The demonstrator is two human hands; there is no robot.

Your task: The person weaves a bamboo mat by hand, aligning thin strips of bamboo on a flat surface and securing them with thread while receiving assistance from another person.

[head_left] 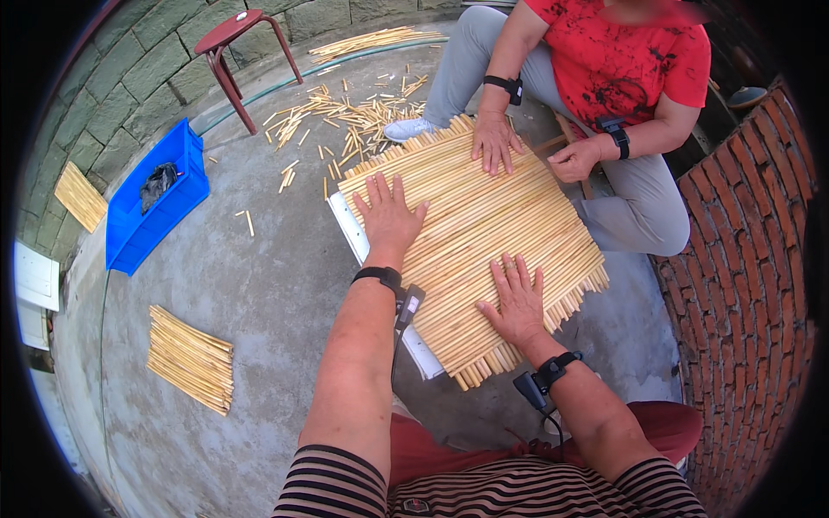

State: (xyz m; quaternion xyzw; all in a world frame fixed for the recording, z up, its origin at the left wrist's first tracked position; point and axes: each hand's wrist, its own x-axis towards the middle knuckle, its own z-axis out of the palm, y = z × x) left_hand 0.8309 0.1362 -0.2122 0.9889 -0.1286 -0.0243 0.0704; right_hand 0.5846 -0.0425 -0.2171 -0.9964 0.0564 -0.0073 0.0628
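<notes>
Over concrete (281, 298), layered sticks (471, 229) lie beneath the wearer's hands (388, 223) (520, 307), splayed flat, gripping nothing.

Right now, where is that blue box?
In the head view, the blue box is on the left side of the grey floor, with the red stool up to its right and a small row of sticks below it.

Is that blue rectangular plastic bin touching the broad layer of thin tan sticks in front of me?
Apart: the head view shows grey concrete floor plainly between the bin and the stick layer.
</notes>
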